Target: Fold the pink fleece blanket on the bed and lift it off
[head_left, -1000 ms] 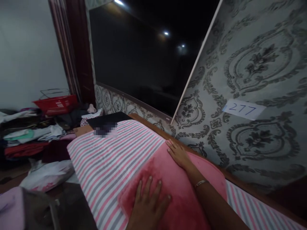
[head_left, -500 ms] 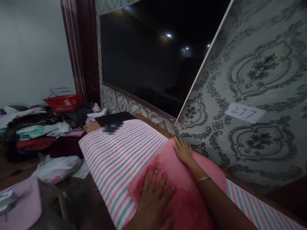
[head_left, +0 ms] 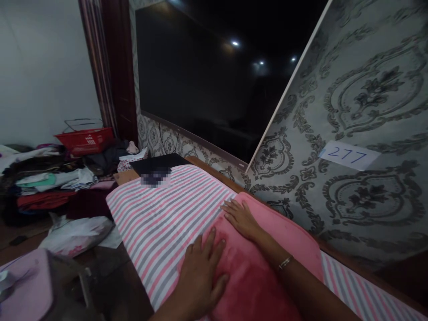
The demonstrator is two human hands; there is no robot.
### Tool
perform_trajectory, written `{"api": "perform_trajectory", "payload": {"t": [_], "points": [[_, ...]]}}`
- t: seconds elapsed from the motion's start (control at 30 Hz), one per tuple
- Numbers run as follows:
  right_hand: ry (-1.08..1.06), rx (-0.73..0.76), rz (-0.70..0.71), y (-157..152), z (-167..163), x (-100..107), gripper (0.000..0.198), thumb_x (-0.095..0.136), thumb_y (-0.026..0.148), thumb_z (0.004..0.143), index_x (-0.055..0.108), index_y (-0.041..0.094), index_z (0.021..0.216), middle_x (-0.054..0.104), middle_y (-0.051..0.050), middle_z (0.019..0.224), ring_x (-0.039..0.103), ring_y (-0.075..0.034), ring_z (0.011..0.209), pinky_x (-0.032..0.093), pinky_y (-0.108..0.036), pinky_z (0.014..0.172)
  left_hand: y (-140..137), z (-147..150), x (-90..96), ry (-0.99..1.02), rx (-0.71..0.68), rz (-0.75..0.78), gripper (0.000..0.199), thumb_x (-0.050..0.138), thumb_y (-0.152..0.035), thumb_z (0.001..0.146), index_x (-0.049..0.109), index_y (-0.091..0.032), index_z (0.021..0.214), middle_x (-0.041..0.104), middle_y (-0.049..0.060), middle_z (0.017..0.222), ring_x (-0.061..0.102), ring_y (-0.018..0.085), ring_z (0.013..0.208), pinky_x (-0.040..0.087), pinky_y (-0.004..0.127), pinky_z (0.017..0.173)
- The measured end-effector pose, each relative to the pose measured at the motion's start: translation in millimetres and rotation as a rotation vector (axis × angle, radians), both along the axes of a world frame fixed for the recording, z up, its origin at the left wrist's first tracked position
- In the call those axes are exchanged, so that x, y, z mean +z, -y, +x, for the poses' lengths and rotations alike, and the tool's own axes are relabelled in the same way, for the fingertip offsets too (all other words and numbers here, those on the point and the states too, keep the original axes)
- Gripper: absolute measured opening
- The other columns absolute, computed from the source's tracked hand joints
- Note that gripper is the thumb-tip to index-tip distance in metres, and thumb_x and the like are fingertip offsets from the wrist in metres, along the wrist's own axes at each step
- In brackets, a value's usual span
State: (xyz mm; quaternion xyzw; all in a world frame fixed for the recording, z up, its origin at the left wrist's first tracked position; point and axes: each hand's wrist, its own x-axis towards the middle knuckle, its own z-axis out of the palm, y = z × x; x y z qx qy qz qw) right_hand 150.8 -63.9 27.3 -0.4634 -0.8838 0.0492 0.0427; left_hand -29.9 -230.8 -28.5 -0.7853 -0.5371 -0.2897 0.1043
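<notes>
A pink plush piece with rounded corners (head_left: 247, 272), perhaps a mat or a folded cover, lies on a striped cloth (head_left: 167, 209) in pink, grey and white. Over its left edge rests my left hand (head_left: 200, 269), fingers spread and thumb apart. Further back, my right hand (head_left: 241, 218) lies flat on the plush near its far left corner, fingers stretched out, with a bracelet on the wrist. Neither hand grips anything. Darker brushed patches show in the pile near my hands.
A large television (head_left: 214, 84) hangs on the patterned wall, beside a paper marked 277 (head_left: 349, 155). Left on the floor are heaped clothes (head_left: 50, 183), a red basket (head_left: 85, 140) and a white plastic bag (head_left: 78, 234). A pink-topped stool or chair (head_left: 28, 285) stands front left.
My right hand has slid left and slightly nearer across the plush. My left hand has shifted left to the plush's edge and turned partly onto its side. The view has shifted slightly.
</notes>
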Motion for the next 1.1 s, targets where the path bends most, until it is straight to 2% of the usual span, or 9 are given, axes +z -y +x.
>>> {"api": "perform_trajectory", "payload": {"t": [0.2, 0.27, 0.37, 0.53, 0.7, 0.83, 1.0, 1.1], "points": [[0.006, -0.039, 0.070, -53, 20, -14, 0.050, 0.024, 0.042, 0.103, 0.050, 0.033, 0.144, 0.042, -0.001, 0.155, 0.024, -0.025, 0.148, 0.013, -0.056, 0.119, 0, 0, -17.0, -0.038, 0.038, 0.088, 0.082, 0.061, -0.050, 0.080, 0.032, -0.031, 0.154, 0.025, 0.006, 0.163, 0.047, 0.036, 0.129, 0.048, 0.050, 0.093], [-0.018, -0.055, 0.060, -66, 26, -19, 0.050, 0.023, 0.041, 0.103, 0.051, 0.033, 0.143, 0.044, -0.001, 0.154, 0.026, -0.025, 0.147, 0.019, -0.055, 0.118, -2, 1, -21.3, -0.051, 0.058, 0.091, 0.086, 0.064, -0.052, 0.076, 0.033, -0.032, 0.154, 0.022, 0.004, 0.164, 0.046, 0.036, 0.128, 0.048, 0.049, 0.093], [-0.081, -0.072, 0.022, -82, 35, -25, 0.050, 0.022, 0.038, 0.103, 0.056, 0.031, 0.139, 0.048, -0.002, 0.150, 0.037, -0.022, 0.141, 0.028, -0.048, 0.116, -7, 2, -30.5, -0.087, 0.078, 0.085, 0.092, 0.068, -0.054, 0.070, 0.033, -0.035, 0.153, 0.020, 0.003, 0.165, 0.047, 0.037, 0.125, 0.048, 0.048, 0.090], [-0.181, -0.140, -0.031, -102, 43, -34, 0.054, 0.020, 0.039, 0.102, 0.057, 0.025, 0.138, 0.051, -0.004, 0.147, 0.045, -0.018, 0.136, 0.033, -0.037, 0.115, -11, 9, -41.6, -0.089, 0.142, 0.061, 0.094, 0.071, -0.054, 0.063, 0.037, -0.039, 0.150, 0.022, 0.001, 0.164, 0.048, 0.039, 0.121, 0.045, 0.050, 0.089], [-0.154, -0.319, 0.011, -101, 41, -35, 0.058, 0.015, 0.041, 0.102, 0.054, 0.025, 0.142, 0.057, -0.004, 0.143, 0.053, -0.021, 0.130, 0.040, -0.038, 0.108, -11, 10, -38.9, -0.073, 0.150, 0.038, 0.090, 0.071, -0.051, 0.065, 0.040, -0.040, 0.148, 0.026, -0.001, 0.163, 0.048, 0.039, 0.122, 0.045, 0.050, 0.090], [-0.059, -0.435, 0.116, -94, 35, -27, 0.057, 0.018, 0.038, 0.101, 0.056, 0.022, 0.140, 0.062, -0.010, 0.135, 0.059, -0.026, 0.123, 0.043, -0.041, 0.104, -10, 5, -33.7, -0.035, 0.093, 0.067, 0.085, 0.067, -0.052, 0.070, 0.040, -0.036, 0.149, 0.027, 0.001, 0.163, 0.048, 0.038, 0.123, 0.047, 0.049, 0.089], [-0.119, -0.391, 0.188, -88, 32, -7, 0.055, 0.024, 0.034, 0.100, 0.043, 0.016, 0.148, 0.049, -0.011, 0.149, 0.045, -0.023, 0.137, 0.035, -0.040, 0.113, -6, -3, -21.3, -0.004, 0.054, 0.126, 0.077, 0.062, -0.046, 0.079, 0.038, -0.033, 0.151, 0.032, 0.004, 0.161, 0.050, 0.036, 0.124, 0.050, 0.048, 0.089], [-0.207, -0.313, 0.227, -67, 40, 5, 0.058, 0.023, 0.034, 0.100, 0.033, 0.014, 0.154, 0.041, -0.011, 0.155, 0.034, -0.023, 0.144, 0.030, -0.043, 0.117, -3, -5, -10.7, 0.019, 0.010, 0.123, 0.068, 0.057, -0.044, 0.085, 0.040, -0.031, 0.150, 0.034, 0.007, 0.159, 0.052, 0.033, 0.123, 0.050, 0.048, 0.090]]}}
